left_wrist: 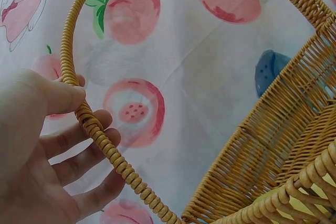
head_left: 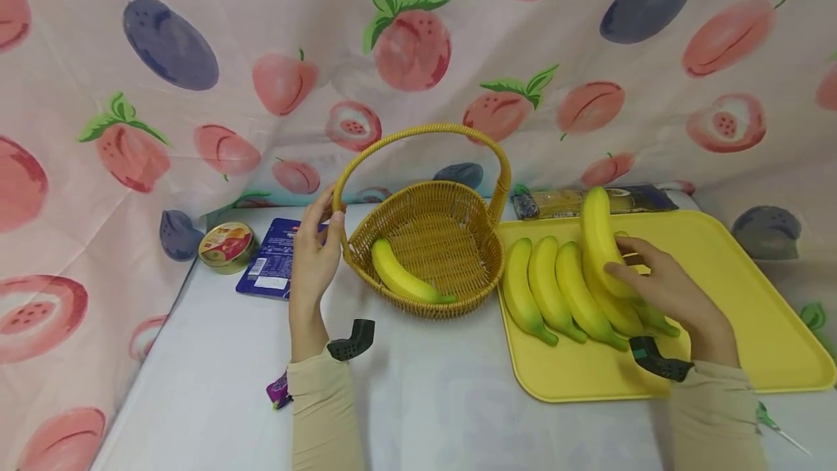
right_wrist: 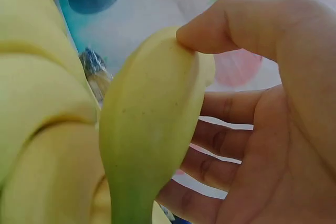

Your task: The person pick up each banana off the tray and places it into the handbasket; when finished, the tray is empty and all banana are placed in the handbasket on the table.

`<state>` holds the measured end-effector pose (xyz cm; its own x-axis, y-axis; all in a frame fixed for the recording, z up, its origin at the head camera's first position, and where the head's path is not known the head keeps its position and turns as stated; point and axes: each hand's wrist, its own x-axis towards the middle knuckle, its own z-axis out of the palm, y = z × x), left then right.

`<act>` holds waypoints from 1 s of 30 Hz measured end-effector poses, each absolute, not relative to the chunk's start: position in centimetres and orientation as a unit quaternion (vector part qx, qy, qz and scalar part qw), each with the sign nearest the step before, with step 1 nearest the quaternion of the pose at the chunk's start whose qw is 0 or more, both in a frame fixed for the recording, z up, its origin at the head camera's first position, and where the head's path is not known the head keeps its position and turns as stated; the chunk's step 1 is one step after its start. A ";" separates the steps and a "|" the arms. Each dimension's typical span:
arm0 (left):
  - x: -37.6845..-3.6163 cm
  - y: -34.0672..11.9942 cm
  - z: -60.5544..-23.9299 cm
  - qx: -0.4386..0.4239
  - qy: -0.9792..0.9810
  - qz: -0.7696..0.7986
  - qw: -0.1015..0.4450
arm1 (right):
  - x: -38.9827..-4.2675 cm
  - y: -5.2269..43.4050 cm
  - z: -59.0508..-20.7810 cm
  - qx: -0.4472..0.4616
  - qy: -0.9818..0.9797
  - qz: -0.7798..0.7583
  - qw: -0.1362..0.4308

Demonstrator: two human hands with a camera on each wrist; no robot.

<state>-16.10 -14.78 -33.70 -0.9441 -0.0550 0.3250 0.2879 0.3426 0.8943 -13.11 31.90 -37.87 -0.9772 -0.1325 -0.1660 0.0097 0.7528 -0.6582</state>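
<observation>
Left hand (head_left: pixel 315 253), forearm rising from the lower edge in a beige sleeve (head_left: pixel 325 413), grips the handle (head_left: pixel 418 133) of the basket (head_left: pixel 425 256) near its left root: thumb lies over the coiled cane, the fingers curl loosely behind it. The basket is oval, of woven yellow wicker, with one smooth banana in the basket (head_left: pixel 405 280) along its floor; the left wrist view shows only a sliver of that fruit through the weave. To the right, a glossy yellow tray (head_left: pixel 752 296) carries a row of bananas (head_left: pixel 556 289), green at the tips. Right hand (head_left: pixel 667 289) pinches the raised banana (head_left: pixel 598 238) between thumb and curled fingers, tilted up above the row's right end. The tray's right corner is cut off; the packet (head_left: pixel 588 200) behind it is too blurred to read.
</observation>
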 end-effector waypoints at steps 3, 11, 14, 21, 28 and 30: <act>-16.1 -14.8 -33.7 -0.070 -0.804 -0.571 0.147 | -13.1 31.1 -37.6 -0.048 0.928 -0.355 0.101; -15.9 -14.5 -33.6 -0.075 -0.814 -0.559 0.137 | -13.0 29.1 -37.2 -0.067 0.923 -0.363 0.109; -16.1 -14.6 -33.9 -0.083 -0.813 -0.557 0.145 | -13.0 28.5 -37.2 -0.081 0.920 -0.368 0.110; -18.0 -15.4 -36.6 -0.082 -0.805 -0.560 0.177 | -12.9 27.1 -37.4 -0.113 0.918 -0.365 0.107; -18.4 -15.2 -37.0 -0.069 -0.799 -0.558 0.213 | -12.8 25.7 -37.4 -0.154 0.912 -0.363 0.116; -18.4 -15.2 -37.0 -0.065 -0.799 -0.559 0.214 | -12.7 25.4 -37.4 -0.163 0.909 -0.364 0.117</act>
